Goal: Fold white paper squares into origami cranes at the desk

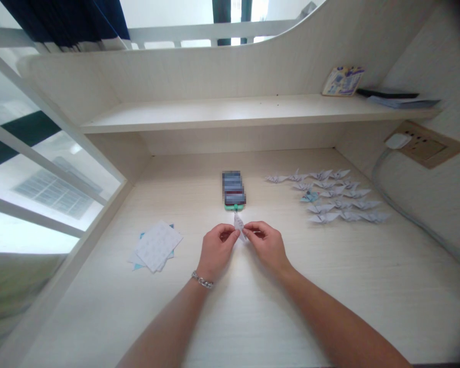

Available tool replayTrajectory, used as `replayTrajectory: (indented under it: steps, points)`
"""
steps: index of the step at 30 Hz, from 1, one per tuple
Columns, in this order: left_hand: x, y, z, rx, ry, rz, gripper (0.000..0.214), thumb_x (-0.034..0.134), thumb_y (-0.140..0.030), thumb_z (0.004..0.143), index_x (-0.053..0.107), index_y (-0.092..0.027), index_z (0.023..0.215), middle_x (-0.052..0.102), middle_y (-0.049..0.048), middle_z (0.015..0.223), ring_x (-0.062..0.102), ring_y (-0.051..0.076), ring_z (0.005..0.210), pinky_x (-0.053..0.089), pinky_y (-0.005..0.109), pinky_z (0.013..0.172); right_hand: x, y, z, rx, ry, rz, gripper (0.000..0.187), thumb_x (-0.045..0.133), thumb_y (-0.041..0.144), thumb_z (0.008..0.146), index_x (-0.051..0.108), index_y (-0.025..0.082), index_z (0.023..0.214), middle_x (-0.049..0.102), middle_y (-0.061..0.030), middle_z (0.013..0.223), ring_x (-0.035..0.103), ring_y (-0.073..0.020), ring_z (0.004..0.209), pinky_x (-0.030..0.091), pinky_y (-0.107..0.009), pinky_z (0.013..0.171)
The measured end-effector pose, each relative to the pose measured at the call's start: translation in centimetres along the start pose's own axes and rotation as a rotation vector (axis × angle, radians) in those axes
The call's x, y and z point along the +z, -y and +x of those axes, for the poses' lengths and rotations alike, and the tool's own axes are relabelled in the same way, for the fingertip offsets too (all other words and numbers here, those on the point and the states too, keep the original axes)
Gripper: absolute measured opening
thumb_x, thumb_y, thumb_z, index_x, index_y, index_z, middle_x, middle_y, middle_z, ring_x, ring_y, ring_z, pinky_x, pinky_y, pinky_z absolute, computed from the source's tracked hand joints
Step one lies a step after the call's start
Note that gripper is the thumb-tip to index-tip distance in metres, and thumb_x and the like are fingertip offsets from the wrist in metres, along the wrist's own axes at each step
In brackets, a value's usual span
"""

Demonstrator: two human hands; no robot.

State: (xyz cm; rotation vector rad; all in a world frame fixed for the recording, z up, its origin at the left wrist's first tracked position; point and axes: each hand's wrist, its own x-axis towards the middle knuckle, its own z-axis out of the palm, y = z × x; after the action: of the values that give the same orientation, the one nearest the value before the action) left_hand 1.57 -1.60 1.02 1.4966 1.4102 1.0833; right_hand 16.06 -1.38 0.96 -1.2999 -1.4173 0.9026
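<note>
Between my two hands is a small piece of folded white origami paper (238, 222), narrow and pointed at its far end. My left hand (219, 248), with a chain bracelet at the wrist, pinches its left edge between thumb and fingers. From the other side my right hand (267, 245) grips the right edge in the same way. The lower part of the fold is partly hidden by the fingertips. Just beyond it lies a phone (233, 188) with a green lower edge. Several folded paper cranes (343, 191) stand in rows at the right, one of them blue (309, 196).
A loose stack of patterned paper squares (159, 246) lies left of my hands. Along the right wall, a cable (406, 212) runs from a plug in the socket panel (427, 144). A shelf (214, 115) spans the back, holding a small card or booklet (343, 81) and flat dark items.
</note>
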Motion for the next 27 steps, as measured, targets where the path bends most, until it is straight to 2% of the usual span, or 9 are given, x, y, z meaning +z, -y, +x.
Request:
replayTrajectory:
  steps: [4, 12, 20, 27]
  points:
    - [0.02, -0.2, -0.1, 0.017, 0.003, 0.015, 0.022, 0.055, -0.036, 0.077, 0.062, -0.016, 0.082, 0.066, 0.0032, 0.078, 0.06, 0.014, 0.071, 0.047, 0.025, 0.068, -0.07, 0.13, 0.07, -0.052, -0.013, -0.051, 0.016, 0.059, 0.031, 0.075, 0.067, 0.018, 0.079, 0.065, -0.0054, 0.08, 0.06, -0.0173, 0.074, 0.048, -0.028, 0.068]
    - [0.08, -0.6, -0.35, 0.05, 0.019, 0.078, 0.021, 0.052, -0.036, 0.079, 0.062, -0.017, 0.083, 0.066, 0.0024, 0.079, 0.06, 0.014, 0.071, 0.047, 0.025, 0.068, -0.08, -0.22, 0.13, 0.027, 0.032, -0.022, 0.015, 0.06, 0.028, 0.073, 0.065, 0.016, 0.079, 0.066, -0.0051, 0.076, 0.061, -0.0172, 0.069, 0.049, -0.029, 0.067]
    - [0.01, -0.75, -0.44, 0.115, 0.038, 0.124, 0.021, 0.05, -0.033, 0.081, 0.063, -0.018, 0.088, 0.067, 0.0032, 0.084, 0.061, 0.014, 0.075, 0.047, 0.024, 0.07, -0.06, -0.38, 0.11, 0.018, 0.053, 0.037, 0.017, 0.061, 0.03, 0.073, 0.065, 0.015, 0.081, 0.067, -0.0058, 0.077, 0.062, -0.0173, 0.07, 0.05, -0.029, 0.067]
    - [0.17, -0.73, -0.53, 0.146, 0.025, 0.167, 0.019, 0.051, -0.031, 0.081, 0.064, -0.019, 0.088, 0.067, 0.0037, 0.084, 0.062, 0.014, 0.074, 0.049, 0.025, 0.071, -0.02, 0.18, -0.12, -0.025, 0.038, -0.061, 0.013, 0.056, 0.026, 0.075, 0.065, 0.017, 0.079, 0.067, -0.0038, 0.076, 0.062, -0.0162, 0.069, 0.049, -0.027, 0.067]
